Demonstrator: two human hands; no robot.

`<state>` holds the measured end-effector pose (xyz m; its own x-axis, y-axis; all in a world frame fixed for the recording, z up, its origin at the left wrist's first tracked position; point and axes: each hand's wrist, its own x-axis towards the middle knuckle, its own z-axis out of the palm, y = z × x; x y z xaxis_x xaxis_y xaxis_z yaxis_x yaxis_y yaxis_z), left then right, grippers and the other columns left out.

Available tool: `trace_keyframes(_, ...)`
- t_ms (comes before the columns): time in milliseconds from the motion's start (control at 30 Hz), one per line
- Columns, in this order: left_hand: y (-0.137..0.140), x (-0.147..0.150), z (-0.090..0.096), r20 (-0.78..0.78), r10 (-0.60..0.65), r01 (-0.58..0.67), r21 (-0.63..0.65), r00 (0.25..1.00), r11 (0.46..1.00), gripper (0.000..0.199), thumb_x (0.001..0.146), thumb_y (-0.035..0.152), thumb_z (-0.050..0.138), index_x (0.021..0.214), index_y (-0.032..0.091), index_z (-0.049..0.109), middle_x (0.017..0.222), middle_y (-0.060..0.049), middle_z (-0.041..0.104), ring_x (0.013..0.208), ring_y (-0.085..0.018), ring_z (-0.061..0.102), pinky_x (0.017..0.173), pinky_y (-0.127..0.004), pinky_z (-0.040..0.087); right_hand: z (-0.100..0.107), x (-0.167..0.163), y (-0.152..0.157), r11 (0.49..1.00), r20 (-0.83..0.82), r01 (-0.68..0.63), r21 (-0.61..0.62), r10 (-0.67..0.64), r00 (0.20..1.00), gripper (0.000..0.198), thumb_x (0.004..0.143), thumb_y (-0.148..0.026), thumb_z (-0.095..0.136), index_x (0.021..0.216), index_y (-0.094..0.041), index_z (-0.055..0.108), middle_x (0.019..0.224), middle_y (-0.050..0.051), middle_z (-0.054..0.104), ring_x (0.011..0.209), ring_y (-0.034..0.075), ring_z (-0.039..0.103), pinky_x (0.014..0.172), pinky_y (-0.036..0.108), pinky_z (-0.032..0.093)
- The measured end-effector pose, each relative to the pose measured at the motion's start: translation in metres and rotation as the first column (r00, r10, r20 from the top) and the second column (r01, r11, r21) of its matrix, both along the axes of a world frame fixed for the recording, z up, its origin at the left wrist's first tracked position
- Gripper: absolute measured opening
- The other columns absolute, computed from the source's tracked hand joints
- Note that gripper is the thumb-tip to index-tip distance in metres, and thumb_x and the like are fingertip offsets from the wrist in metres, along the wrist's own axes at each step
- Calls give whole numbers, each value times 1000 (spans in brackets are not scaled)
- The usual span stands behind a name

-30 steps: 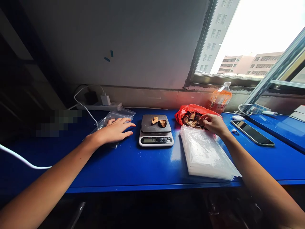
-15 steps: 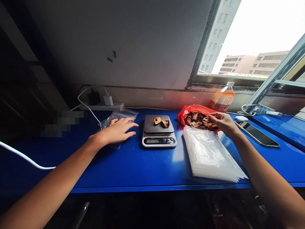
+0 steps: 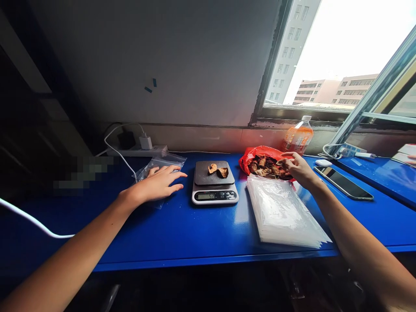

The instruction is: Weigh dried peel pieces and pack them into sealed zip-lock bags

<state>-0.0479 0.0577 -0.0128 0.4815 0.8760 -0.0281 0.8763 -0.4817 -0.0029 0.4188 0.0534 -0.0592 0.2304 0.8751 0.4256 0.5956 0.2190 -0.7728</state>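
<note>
My left hand (image 3: 159, 183) rests with spread fingers on a clear zip bag (image 3: 147, 167), partly covering it. To its right stands a digital kitchen scale (image 3: 214, 197) with its display lit. Two curled brown dried slices (image 3: 222, 173) lie on its grey plate (image 3: 202, 177). My right hand (image 3: 299, 170) is at the right side of an open red plastic bag (image 3: 246, 157), thumb and fingers pinched on what looks like a dried slice. More dried slices (image 3: 264, 164) fill that bag. A stack of clear plastic bags (image 3: 282, 212) lies just in front of it.
Behind the red bag stands a bottle of orange drink (image 3: 298, 138). A phone (image 3: 346, 183) and a small white case (image 3: 324, 163) lie at the right. A power strip (image 3: 159, 148) with a charger (image 3: 145, 141) and white cable runs along the wall. The blue table (image 3: 182, 242) has a front edge.
The whole view has shifted slightly. My right hand's fingers have bent more over the dried slices in the red bag. My left hand stays on the zip bag.
</note>
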Motion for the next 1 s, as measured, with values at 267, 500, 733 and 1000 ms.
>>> trace_keyframes(267, -2, 1, 3, -14, 4, -4, -13, 1000, 1000, 49, 87, 50, 39, 132, 33, 50, 147, -4, 37, 136, -27, 31, 110, -50, 18, 0, -17, 2, 998, -127, -62, 21, 64, 990, 35, 78, -41, 54, 102, -18, 65, 82, 5, 64, 62, 12, 55, 54, 25, 44)
trace_keyframes(500, -5, 4, 8, -24, 13, -14, -29, 1000, 999, 51, 86, 50, 39, 134, 33, 48, 148, -4, 36, 136, -28, 30, 110, -51, 19, 3, -24, 0, 1000, -99, 14, 24, -12, 995, 32, 78, -38, 54, 99, -17, 66, 82, 6, 66, 64, 14, 58, 55, 25, 46)
trace_keyframes(733, -5, 3, 7, 6, 20, -20, -26, 1000, 999, 50, 85, 49, 43, 132, 33, 50, 149, -4, 35, 136, -29, 31, 110, -51, 19, 16, -17, -5, 999, -212, -39, -8, 36, 977, 32, 75, -42, 60, 97, -19, 66, 81, 4, 66, 63, 13, 59, 54, 25, 47)
trace_keyframes(1000, -6, 2, 7, 28, 23, -23, -27, 999, 999, 48, 86, 46, 43, 131, 33, 51, 147, -5, 38, 134, -29, 33, 110, -51, 19, 79, -74, -30, 936, 149, -341, -89, 351, 925, 42, 78, -43, 63, 114, -21, 59, 99, 8, 69, 87, 18, 66, 75, 31, 54)
